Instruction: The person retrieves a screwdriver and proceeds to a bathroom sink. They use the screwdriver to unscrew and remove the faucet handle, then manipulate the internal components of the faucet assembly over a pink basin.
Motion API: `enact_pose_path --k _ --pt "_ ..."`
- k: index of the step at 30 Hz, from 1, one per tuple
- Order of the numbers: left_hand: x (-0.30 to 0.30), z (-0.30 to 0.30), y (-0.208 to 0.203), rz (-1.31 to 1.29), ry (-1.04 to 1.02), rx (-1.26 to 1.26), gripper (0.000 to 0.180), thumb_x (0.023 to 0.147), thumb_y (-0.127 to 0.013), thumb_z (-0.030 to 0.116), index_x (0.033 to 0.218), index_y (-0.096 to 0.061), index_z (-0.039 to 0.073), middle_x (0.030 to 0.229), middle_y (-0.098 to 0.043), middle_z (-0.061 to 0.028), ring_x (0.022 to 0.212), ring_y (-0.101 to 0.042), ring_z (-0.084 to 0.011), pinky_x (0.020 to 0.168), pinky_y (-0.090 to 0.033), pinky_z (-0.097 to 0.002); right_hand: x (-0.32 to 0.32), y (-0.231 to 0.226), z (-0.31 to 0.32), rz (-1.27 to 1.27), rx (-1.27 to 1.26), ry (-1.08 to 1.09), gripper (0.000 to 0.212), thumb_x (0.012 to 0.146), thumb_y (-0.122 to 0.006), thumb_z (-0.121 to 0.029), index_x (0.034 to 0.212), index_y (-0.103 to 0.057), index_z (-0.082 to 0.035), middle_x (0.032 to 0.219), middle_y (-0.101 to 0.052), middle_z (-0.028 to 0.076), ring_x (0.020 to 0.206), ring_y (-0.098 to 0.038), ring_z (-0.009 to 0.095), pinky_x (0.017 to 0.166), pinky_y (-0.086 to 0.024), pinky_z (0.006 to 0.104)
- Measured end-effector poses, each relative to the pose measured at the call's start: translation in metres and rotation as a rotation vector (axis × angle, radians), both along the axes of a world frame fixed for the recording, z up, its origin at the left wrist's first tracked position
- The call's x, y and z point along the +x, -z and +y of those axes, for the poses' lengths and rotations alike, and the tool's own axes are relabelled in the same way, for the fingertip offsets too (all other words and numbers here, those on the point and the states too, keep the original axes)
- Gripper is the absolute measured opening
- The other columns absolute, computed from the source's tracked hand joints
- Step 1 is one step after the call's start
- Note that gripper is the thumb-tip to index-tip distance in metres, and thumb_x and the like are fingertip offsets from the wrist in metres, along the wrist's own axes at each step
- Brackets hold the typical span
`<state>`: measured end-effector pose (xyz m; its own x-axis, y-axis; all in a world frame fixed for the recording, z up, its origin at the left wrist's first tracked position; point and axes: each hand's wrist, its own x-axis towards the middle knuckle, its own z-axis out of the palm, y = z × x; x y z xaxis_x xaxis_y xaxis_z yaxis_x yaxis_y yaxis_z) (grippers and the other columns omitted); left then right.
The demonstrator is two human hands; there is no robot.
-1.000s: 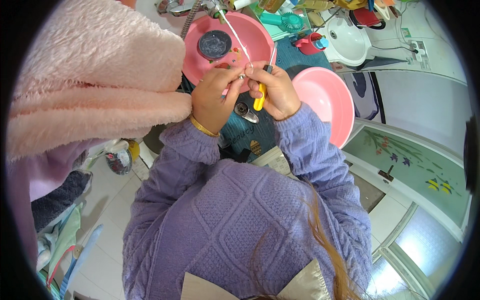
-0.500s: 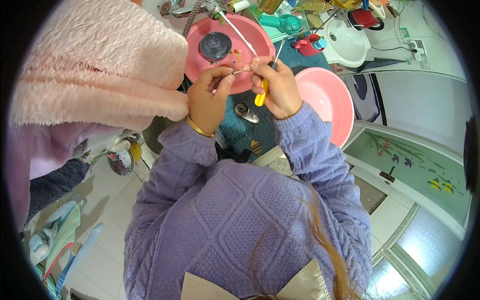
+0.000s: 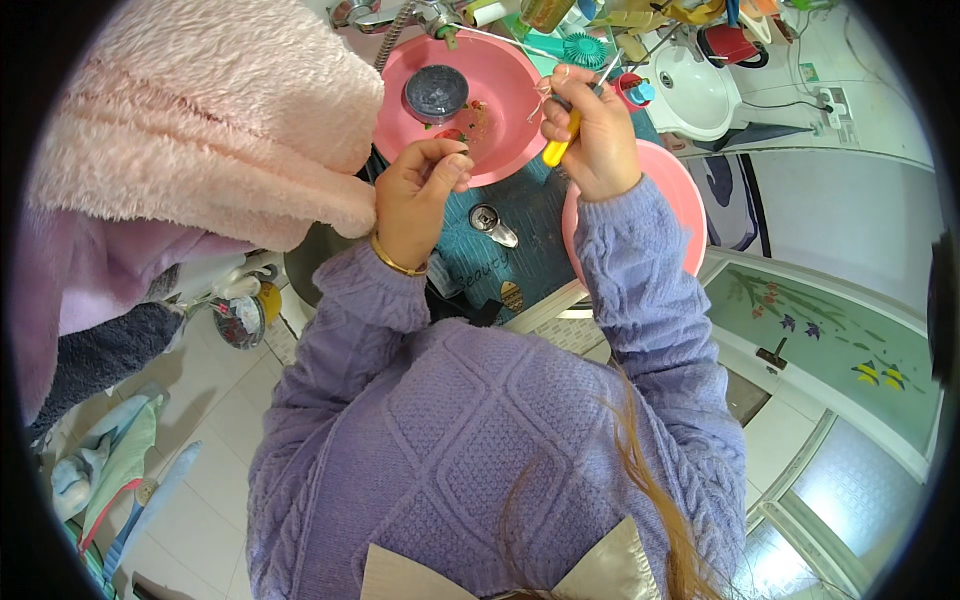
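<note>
pink fluffy fabric [image 3: 200, 130]: hangs far left, edge touching the left wrist; keep it clear of the basin w/ the elbow tucked in.
left hand [image 3: 418, 195]: over the near rim of the pink basin [image 3: 500, 60], fingers curled, tips pinched on smth small; too small to tell what. Judgement: keep that pinch above the basin so bits drop inside, not on the teal mat.
gold bangle [image 3: 395, 262]: on left wrist, no issue.
dark round lid [image 3: 436, 92]: sits inside basin, far side, apart from both hands. Green/red scraps lie near it on the basin floor.
teal mat [image 3: 530, 230]: btw the two basins, metal drain plug [image 3: 490, 222] lying on it.
right hand [image 3: 590, 135]: clenched round a yellow-handled tool [image 3: 558, 148], blade end pointing up-left twd basin rim. Blade tip hidden by fingers, can't tell type. Judgement: work strokes away from the left fingers, short & light, hands close.
second pink basin [image 3: 680, 200]: under right forearm, mostly covered.
white sink [image 3: 690, 90]: far right, well apart.
</note>
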<state>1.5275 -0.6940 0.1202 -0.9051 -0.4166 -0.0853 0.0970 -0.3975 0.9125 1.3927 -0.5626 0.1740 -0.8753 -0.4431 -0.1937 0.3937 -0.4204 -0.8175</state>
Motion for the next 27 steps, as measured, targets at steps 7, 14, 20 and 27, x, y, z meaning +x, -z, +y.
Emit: enact_pose_path --k 7,14,20,27 --pt "0.010 0.001 -0.025 0.046 0.102 0.044 0.014 0.089 -0.055 0.008 0.099 -0.059 0.000 0.081 -0.061 -0.0054 0.070 -0.055 -0.0106 0.066 -0.045 -0.0227 -0.015 0.018 0.013 0.945 0.955 0.161 0.035 0.076 -0.072 -0.020 0.098 -0.059 0.003 0.081 -0.059 0.008 0.071 -0.055 0.016 0.065 -0.045 0.0263" --pt "0.013 0.002 -0.053 0.252 -0.057 -0.590 0.012 0.081 -0.062 0.001 0.092 -0.063 0.000 0.083 -0.060 -0.0072 0.072 -0.057 -0.0146 0.067 -0.046 -0.0247 0.065 -0.028 0.012 0.081 0.297 -0.329 0.014 0.086 -0.061 -0.014 0.085 -0.060 0.000 0.063 -0.054 0.001 0.045 -0.041 0.004 0.041 -0.032 0.0202" --pt "0.016 0.002 -0.069 0.294 -0.023 -0.754 0.013 0.078 -0.062 -0.001 0.091 -0.064 0.002 0.082 -0.058 -0.0094 0.075 -0.057 -0.0193 0.065 -0.045 -0.0276 0.075 -0.022 0.015 -0.133 -0.006 -0.396 0.009 0.085 -0.060 -0.008 0.087 -0.058 0.000 0.060 -0.051 0.002 0.042 -0.040 0.006 0.038 -0.031 0.0201" --pt "0.019 0.009 -0.059 0.193 0.084 -0.427 0.017 0.082 -0.060 0.000 0.098 -0.061 -0.001 0.087 -0.058 -0.0056 0.079 -0.056 -0.0120 0.071 -0.045 -0.0235 0.077 -0.002 0.029 -0.130 -0.002 -0.274 0.008 0.083 -0.061 -0.005 0.088 -0.056 0.000 0.059 -0.051 0.002 0.041 -0.040 0.006 0.038 -0.030 0.0193"
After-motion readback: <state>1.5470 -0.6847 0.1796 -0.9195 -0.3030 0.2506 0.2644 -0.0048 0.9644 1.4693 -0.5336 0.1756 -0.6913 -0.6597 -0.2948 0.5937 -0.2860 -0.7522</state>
